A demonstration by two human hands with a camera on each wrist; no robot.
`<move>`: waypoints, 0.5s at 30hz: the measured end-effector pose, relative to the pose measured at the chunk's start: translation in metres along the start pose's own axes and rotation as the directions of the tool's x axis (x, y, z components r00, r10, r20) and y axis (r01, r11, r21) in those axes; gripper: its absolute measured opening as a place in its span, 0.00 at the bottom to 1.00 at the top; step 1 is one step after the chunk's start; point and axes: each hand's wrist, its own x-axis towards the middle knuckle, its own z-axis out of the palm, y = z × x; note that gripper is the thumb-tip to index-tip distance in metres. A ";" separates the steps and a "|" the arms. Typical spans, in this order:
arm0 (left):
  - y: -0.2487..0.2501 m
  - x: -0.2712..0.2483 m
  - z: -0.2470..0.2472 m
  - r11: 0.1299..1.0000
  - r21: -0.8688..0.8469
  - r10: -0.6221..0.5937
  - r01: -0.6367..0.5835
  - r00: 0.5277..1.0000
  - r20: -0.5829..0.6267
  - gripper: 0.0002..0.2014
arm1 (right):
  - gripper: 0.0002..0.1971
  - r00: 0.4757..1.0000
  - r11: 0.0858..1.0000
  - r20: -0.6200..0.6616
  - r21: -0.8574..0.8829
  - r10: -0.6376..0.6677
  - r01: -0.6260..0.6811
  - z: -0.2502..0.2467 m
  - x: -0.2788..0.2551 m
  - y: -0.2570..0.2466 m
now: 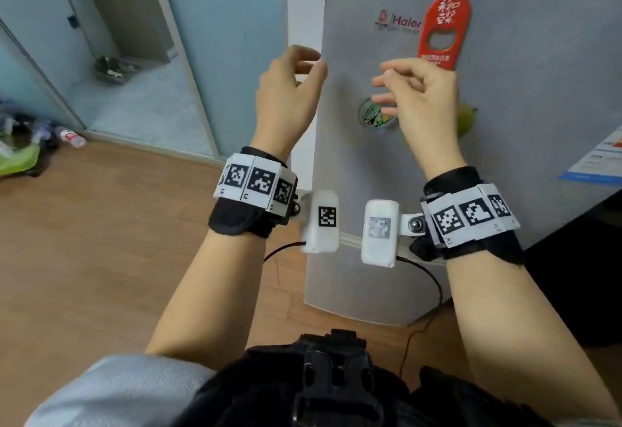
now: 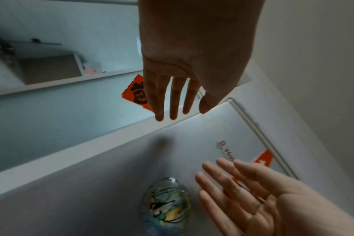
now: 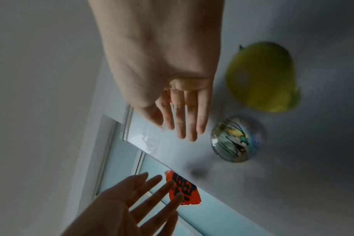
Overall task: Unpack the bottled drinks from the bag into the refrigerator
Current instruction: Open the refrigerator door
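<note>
The grey refrigerator (image 1: 525, 83) stands right in front of me with its door closed. Both hands are raised before it and hold nothing. My left hand (image 1: 291, 90) hovers at the door's left edge (image 2: 131, 134), its fingers loosely bent in the head view and stretched out in the left wrist view (image 2: 178, 95). My right hand (image 1: 422, 97) floats before the door's middle, fingers relaxed (image 3: 182, 115). Far left on the floor lies a green bag (image 1: 18, 159) with a clear bottle (image 1: 72, 136) beside it.
On the door sit a round glass magnet (image 1: 375, 116), a yellow-green fruit magnet (image 1: 468, 120), a red bottle-opener magnet (image 1: 444, 13) and a paper sheet (image 1: 599, 161). A dark cabinet (image 1: 579, 275) stands at the right. Wooden floor (image 1: 101, 241) spreads left, toward a sliding glass door (image 1: 188, 56).
</note>
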 end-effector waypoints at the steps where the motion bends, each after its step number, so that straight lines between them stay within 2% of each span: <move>1: -0.005 0.006 0.002 0.999 -0.028 -0.031 0.031 0.999 0.017 0.13 | 0.07 0.999 1.000 -0.030 0.021 0.017 -0.017 0.004 0.003 0.003; 4: -0.024 0.025 0.012 0.981 -0.157 -0.087 0.111 0.984 0.152 0.18 | 0.08 0.989 0.996 -0.121 0.031 0.083 -0.080 0.015 0.010 0.015; 9: -0.046 0.056 0.019 0.958 -0.269 -0.003 0.103 0.938 0.347 0.17 | 0.10 0.946 1.000 -0.325 -0.024 0.008 -0.016 0.032 0.014 0.029; 15: -0.064 0.070 0.022 0.937 -0.340 0.053 0.078 0.932 0.358 0.13 | 0.11 0.889 0.987 -0.453 -0.158 -0.060 -0.014 0.051 0.008 0.034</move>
